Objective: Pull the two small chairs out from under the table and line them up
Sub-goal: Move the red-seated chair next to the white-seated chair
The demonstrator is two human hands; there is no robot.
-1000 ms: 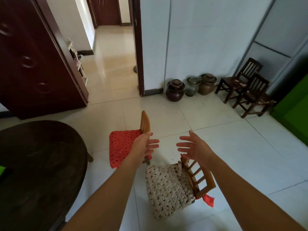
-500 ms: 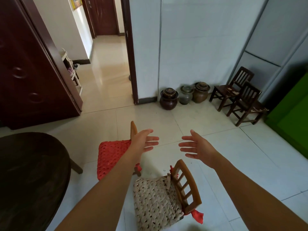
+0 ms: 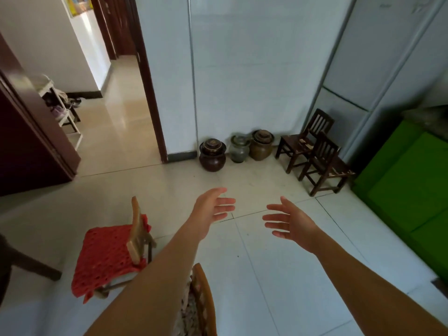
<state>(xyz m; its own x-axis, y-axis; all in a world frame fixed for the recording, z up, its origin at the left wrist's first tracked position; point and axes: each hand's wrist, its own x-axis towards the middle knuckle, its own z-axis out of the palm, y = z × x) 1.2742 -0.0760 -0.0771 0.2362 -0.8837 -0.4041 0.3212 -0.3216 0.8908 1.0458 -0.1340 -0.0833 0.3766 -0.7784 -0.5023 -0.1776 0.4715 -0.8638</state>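
Note:
Two small wooden chairs stand on the tiled floor at the lower left. The chair with the red crocheted cushion [image 3: 106,255] is nearer the table. Behind my left forearm, at the bottom edge, the chair with the beige crocheted cushion [image 3: 202,299] is largely hidden. My left hand [image 3: 211,212] and my right hand [image 3: 291,224] are held out over bare floor, palms facing each other, fingers apart, holding nothing. Both hands are above and beyond the chairs, touching neither.
The dark round table [image 3: 3,267] and one of its legs show at the left edge. Three clay jars [image 3: 213,154] stand against the far wall. Two dark small chairs [image 3: 317,154] sit beside a green cabinet [image 3: 407,190]. A doorway opens at the left.
My view has lifted and turned, so both cushioned chairs have slid down and left in the picture. My hands have risen away from the chair backs and stay open.

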